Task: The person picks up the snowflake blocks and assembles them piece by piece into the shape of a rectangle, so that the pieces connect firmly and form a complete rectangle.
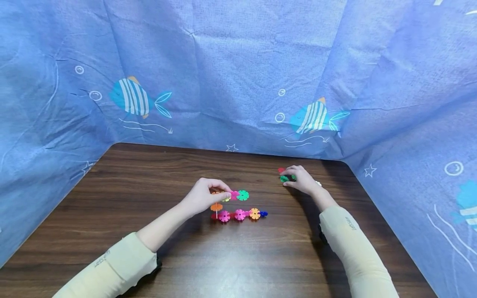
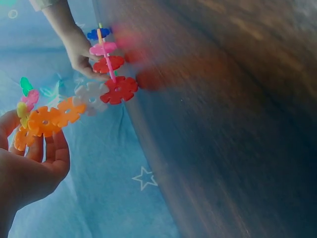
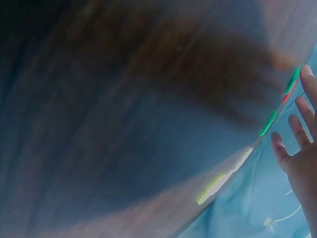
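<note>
A chain of interlocking plastic snowflake discs curves in a U shape, with orange discs [image 2: 43, 121], a whitish disc [image 2: 90, 97], red discs [image 2: 119, 90], pink discs [image 1: 224, 216] and a dark blue disc [image 1: 263, 214] at one end. My left hand [image 1: 203, 196] pinches its upper arm near a yellow disc [image 2: 23, 113], while a green disc [image 1: 243, 195] forms that arm's tip. Farther right, my right hand [image 1: 302, 181] hovers low over loose discs, fingers spread and loosely bent. Its thumb and fingertips are around a green disc [image 1: 284, 179]; contact cannot be made out.
Beside the right hand lie a loose red disc [image 1: 281, 170] and a white disc [image 1: 318, 183]; a yellow disc [image 3: 210, 186] shows in the right wrist view. The brown wooden table [image 1: 149, 165] ends at a blue fish-patterned curtain [image 1: 238, 74].
</note>
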`<state>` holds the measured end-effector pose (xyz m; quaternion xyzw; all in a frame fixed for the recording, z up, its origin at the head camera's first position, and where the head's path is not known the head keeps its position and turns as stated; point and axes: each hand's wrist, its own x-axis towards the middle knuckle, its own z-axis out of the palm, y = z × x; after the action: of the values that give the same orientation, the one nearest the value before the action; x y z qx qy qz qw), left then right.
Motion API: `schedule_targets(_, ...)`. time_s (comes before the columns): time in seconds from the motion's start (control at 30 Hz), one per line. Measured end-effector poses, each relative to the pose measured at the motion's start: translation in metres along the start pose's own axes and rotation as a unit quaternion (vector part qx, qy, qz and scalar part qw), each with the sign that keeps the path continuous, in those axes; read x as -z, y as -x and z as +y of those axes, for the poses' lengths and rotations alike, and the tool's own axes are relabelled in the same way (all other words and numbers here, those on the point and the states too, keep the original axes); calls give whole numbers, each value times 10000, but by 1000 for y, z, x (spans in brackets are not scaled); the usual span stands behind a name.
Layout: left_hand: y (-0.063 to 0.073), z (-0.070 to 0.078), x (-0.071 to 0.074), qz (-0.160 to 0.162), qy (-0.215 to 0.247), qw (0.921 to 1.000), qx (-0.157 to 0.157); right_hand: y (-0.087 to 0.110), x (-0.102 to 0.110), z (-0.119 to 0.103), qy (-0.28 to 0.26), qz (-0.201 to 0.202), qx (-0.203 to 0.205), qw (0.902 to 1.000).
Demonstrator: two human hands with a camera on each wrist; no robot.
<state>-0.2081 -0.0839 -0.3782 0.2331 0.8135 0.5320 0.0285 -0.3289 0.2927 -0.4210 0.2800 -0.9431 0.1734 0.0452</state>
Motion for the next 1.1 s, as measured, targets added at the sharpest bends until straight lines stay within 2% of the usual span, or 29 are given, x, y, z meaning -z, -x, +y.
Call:
schedule_targets(0.27, -2, -3, 0, -52, 120, 9999, -15, 0, -3, 5, 364, -165, -433, 9983)
schedule_targets(0.57, -2, -2, 0, -88, 156, 9998, -5, -6, -7, 10, 344, 68, -252, 9991)
schedule_targets(0.9, 0, 2, 1, -46, 228, 9997, 92, -5, -4, -4, -292, 316, -463, 9980)
schedule_targets(1.1, 0, 0, 0, -114, 232, 9997, 42, -3, 0, -18, -404, 614, -257, 9970)
